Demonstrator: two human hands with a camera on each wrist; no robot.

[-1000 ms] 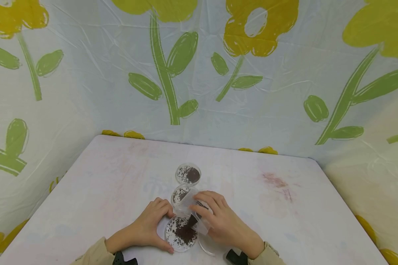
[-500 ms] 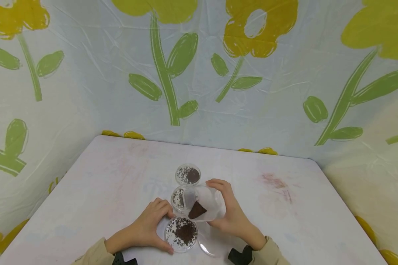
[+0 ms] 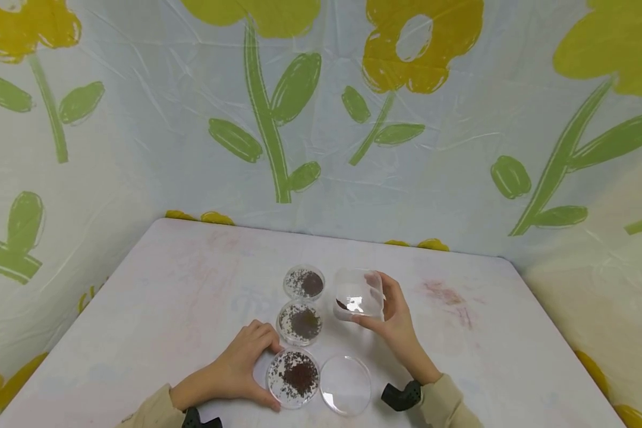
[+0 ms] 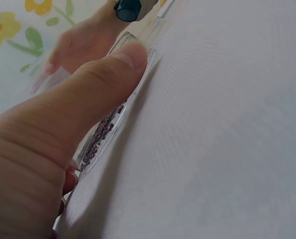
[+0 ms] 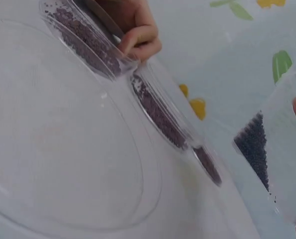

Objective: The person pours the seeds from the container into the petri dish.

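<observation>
My left hand [image 3: 239,367] holds the rim of the nearest petri dish [image 3: 293,378] between thumb and fingers. Dark brown granules lie heaped in that dish, with loose grains scattered about. To the right, my right hand [image 3: 395,321] grips a clear plastic box [image 3: 355,292] by its side, raised above the table. A small amount of dark granules [image 5: 255,149] has collected in one corner of the box, as the right wrist view shows. In the left wrist view, the thumb [image 4: 100,82] presses on the dish's rim; the other fingers are mostly hidden.
Two more petri dishes, a middle one [image 3: 299,324] and a far one [image 3: 304,282], stand in line beyond the nearest, each with dark granules. A clear round dish or lid [image 3: 345,386] lies right of the nearest. Flower-printed sheeting [image 3: 326,119] walls the table [image 3: 192,267].
My right hand has swung the box from its tilt over the nearest dish, up and to the right. This uncovers the middle dish and the clear round piece. The left hand has stayed put.
</observation>
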